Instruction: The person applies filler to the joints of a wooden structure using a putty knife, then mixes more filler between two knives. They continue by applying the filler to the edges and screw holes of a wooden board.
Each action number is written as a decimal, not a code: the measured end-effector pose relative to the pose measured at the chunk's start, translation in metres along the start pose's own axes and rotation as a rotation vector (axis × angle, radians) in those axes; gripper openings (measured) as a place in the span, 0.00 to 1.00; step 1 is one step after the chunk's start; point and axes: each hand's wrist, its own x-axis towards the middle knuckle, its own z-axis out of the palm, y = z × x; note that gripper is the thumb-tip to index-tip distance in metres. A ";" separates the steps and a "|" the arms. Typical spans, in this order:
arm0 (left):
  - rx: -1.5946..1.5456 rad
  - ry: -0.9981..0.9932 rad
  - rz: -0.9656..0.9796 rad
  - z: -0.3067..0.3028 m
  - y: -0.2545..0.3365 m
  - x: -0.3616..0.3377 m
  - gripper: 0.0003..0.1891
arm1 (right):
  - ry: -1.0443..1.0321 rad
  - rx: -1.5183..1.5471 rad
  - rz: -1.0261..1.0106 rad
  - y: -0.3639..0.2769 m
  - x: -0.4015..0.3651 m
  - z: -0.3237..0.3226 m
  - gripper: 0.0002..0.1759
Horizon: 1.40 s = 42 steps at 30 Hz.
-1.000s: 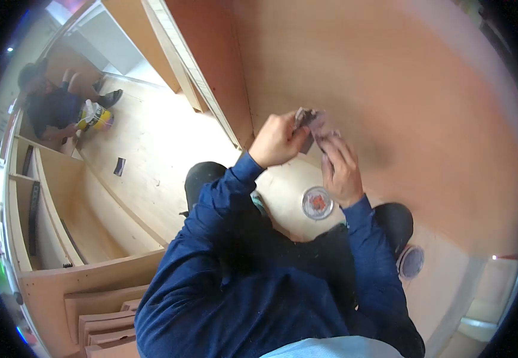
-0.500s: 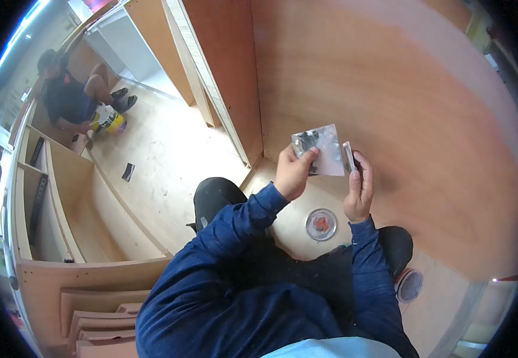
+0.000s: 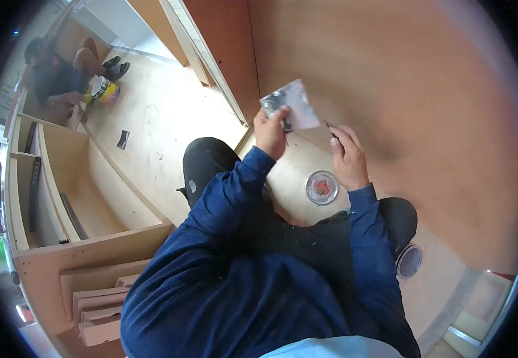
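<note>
Inside the cabinet | your left hand (image 3: 271,132) grips a small clear bag (image 3: 291,102), held up near the back panel (image 3: 390,77) | right hand (image 3: 348,158) fingertips pinch a thin dark piece (image 3: 329,126) just beside it | best hold the bag mouth-up above the round dish (image 3: 321,187).

One plastic bag (image 3: 288,102); one thin metal piece (image 3: 330,126); two round tins (image 3: 321,187) (image 3: 410,261); one paint can (image 3: 105,92); one co-worker (image 3: 50,71).

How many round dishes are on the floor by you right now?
2. One dish, holding red bits, lies just below the right hand; the second dish sits lower right, beside the knee. Others may be hidden from view.
</note>
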 end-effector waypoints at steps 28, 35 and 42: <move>1.154 0.838 0.191 -0.098 -0.119 0.129 0.13 | 0.159 0.265 0.267 -0.014 0.018 -0.023 0.16; 1.129 0.746 0.162 -0.092 -0.120 0.127 0.15 | 0.141 0.301 0.271 -0.017 0.018 -0.025 0.16; 1.234 0.589 0.062 -0.091 -0.138 0.138 0.20 | 0.142 0.202 0.239 -0.017 0.018 -0.027 0.16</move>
